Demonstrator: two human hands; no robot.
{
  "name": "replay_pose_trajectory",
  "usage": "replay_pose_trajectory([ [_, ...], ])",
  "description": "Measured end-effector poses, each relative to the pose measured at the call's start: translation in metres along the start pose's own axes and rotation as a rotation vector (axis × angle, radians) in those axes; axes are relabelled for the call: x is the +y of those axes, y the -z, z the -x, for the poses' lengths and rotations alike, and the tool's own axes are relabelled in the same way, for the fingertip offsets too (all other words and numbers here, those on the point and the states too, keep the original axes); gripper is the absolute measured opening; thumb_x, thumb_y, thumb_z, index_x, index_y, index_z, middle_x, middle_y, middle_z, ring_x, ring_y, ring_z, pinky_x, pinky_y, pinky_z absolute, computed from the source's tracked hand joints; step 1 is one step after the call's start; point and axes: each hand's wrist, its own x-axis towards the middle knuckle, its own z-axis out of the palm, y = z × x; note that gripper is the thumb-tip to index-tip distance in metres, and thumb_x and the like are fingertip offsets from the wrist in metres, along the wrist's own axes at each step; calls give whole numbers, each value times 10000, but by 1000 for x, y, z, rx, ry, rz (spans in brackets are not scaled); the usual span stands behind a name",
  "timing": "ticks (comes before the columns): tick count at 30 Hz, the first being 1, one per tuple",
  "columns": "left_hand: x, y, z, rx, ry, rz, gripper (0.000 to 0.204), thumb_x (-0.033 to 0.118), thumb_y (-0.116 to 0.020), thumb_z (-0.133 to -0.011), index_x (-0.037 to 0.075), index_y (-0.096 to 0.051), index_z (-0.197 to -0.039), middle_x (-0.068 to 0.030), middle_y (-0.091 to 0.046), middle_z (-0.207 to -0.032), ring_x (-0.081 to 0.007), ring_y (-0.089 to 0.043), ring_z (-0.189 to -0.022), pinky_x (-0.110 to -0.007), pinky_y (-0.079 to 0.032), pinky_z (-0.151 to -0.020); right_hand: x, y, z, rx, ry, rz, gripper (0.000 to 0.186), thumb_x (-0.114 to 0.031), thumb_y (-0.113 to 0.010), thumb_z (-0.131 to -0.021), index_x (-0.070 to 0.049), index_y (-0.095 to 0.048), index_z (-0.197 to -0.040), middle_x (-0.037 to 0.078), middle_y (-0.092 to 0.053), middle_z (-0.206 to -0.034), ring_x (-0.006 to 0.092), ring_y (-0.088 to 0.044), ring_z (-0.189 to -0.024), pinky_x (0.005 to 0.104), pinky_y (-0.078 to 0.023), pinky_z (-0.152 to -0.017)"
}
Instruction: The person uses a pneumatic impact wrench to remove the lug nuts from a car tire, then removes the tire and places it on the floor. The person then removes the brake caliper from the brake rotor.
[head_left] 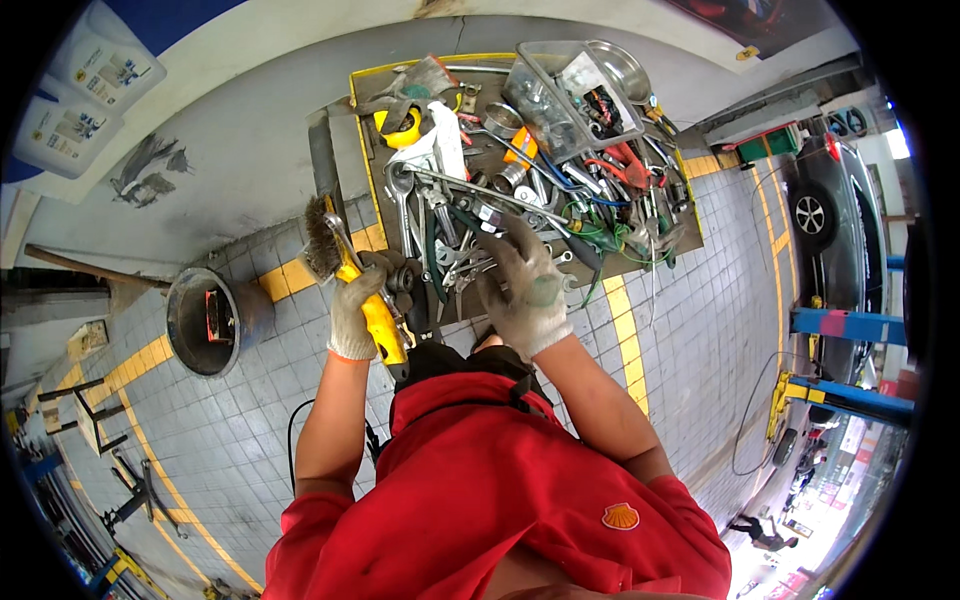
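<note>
My left hand (355, 312), in a pale work glove, is closed around a yellow-handled brush (382, 326) with dark bristles pointing away from me. A shiny metal tool, perhaps a wrench (340, 236), lies along the brush in the same grip. Dark round metal parts (402, 284) sit right beside that hand; whether they are held I cannot tell. My right hand (527, 292), also gloved, reaches over the near edge of the tool-covered table (372, 170), fingers spread, with nothing visible in it. Pliers and wrenches (465, 265) lie by its fingertips.
A clear plastic bin (545, 105) with small parts stands at the table's far right, beside a round metal bowl (622, 72). Red-handled pliers (628, 165) and a yellow tape roll (398, 128) lie among the tools. A dark bucket (232, 335) stands left; a car (840, 205) is right.
</note>
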Motion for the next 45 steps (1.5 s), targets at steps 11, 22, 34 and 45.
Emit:
replay_pose_trajectory([
  [11,-3,-2,-3,126,-20,-144,364,195,-663,-897,-16,-644,-1193,-134,-718,-1031,-194,-723,-811,-286,-609,-625,24,1,-22,-137,-65,143,446,-189,-759,-855,-131,-701,-1294,231,-554,-1421,441,-607,-1235,495,-519,-1041],
  [22,-4,-14,7,158,-36,-252,363,197,-668,-907,-5,-639,-1207,-81,-688,-947,-161,-689,-757,-285,-584,-595,47,-7,4,99,28,-73,278,-99,-746,-831,-105,-744,-1109,142,-652,-1186,382,-637,-1115,485,-533,-966],
  [34,-6,-2,-1,171,-40,-333,446,267,-683,-912,13,-620,-1273,-109,-705,-990,-221,-712,-799,-321,-610,-655,81,26,-24,-68,52,-83,425,-230,-720,-916,-121,-664,-1323,162,-581,-1415,385,-594,-1280,477,-468,-1123],
  [45,-66,-31,-24,310,-226,-620,438,337,-606,-997,-5,-657,-1266,-202,-725,-1191,-335,-718,-998,-473,-596,-885,160,119,-89,264,-595,-957,762,-387,-684,-978,-49,-383,-1591,213,-656,-1349,275,-707,-1069,378,-578,-899],
])
